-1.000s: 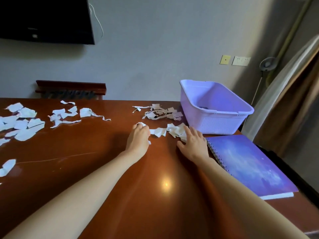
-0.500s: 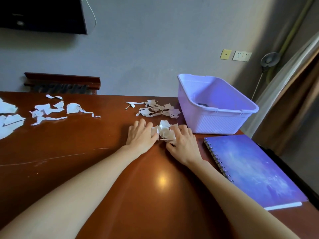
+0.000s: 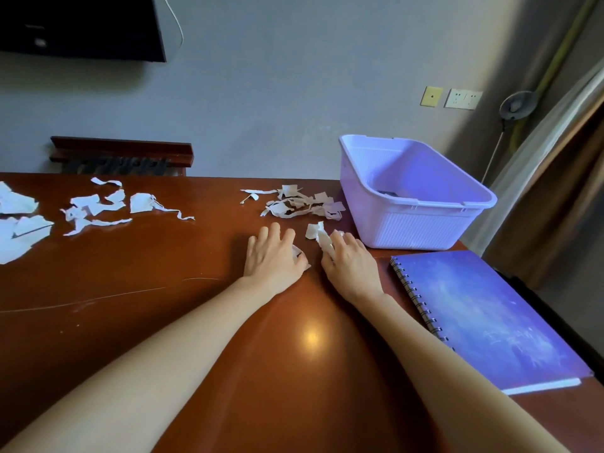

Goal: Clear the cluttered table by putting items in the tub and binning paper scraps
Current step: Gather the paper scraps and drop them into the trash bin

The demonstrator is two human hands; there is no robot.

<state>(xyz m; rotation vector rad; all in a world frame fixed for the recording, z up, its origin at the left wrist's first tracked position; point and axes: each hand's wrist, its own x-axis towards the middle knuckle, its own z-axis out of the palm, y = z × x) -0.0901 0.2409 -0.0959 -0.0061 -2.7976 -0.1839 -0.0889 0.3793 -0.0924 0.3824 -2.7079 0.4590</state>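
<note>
On the brown table (image 3: 137, 289), my left hand (image 3: 274, 253) lies palm down with a white paper scrap under its thumb side. My right hand (image 3: 346, 259) rests just to its right, fingers curled on a few crumpled white scraps (image 3: 318, 235). Behind both hands lies a pile of torn scraps (image 3: 300, 204). More white scraps (image 3: 98, 207) are spread over the far left of the table. The lilac plastic tub (image 3: 421, 220) stands at the right, just beyond my right hand, with something dark inside.
A purple spiral notebook (image 3: 483, 315) lies flat at the table's right edge, beside my right forearm. A dark wooden chair back (image 3: 121, 155) stands behind the table. A dark screen (image 3: 78, 24) hangs on the wall. Curtains (image 3: 555, 191) fall at the right.
My hands swept the scattered scraps together between them, then drew slightly apart, each keeping some scraps under its fingers. The camera view shifted a little.
</note>
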